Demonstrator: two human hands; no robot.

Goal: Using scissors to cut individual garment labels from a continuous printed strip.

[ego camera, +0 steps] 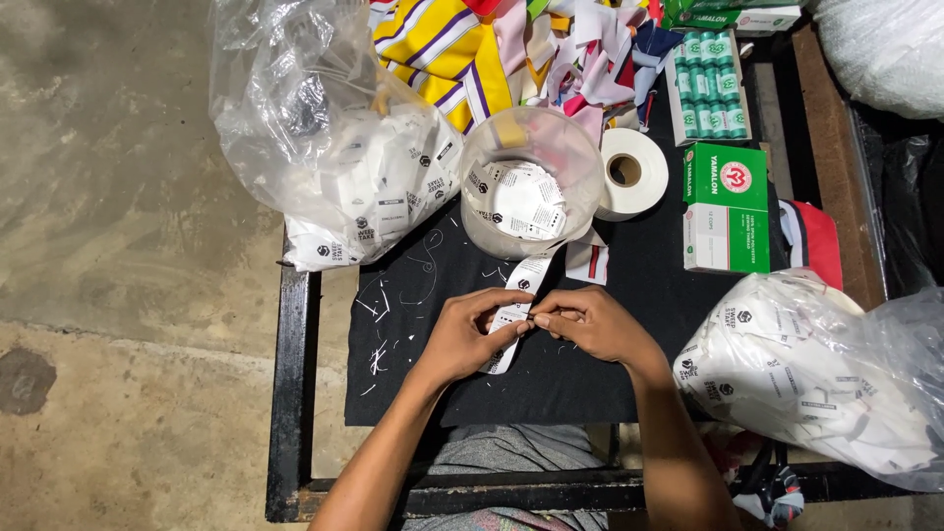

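Both the left hand (pixel 462 339) and the right hand (pixel 590 324) pinched a white label strip (pixel 518 295) over the black cloth (pixel 551 379), the strip trailing toward twelve o'clock to the clear plastic tub (pixel 531 182) of labels.

1. This is a garment or labelling workshop, with rough working surroundings.
2. Clear plastic bags (pixel 324 147) stuffed with white printed fabric labels sit at upper left and lower right of the frame.
3. A heap of coloured fabric scraps (pixel 511 44) lies at top centre.
4. Green thread boxes (pixel 726 206) and a white tape roll (pixel 629 172) stand right of centre.
5. A black cloth-covered metal-frame table (pixel 293 393) stands on a bare, stained concrete floor (pixel 118 246), with thread clippings scattered on the cloth.
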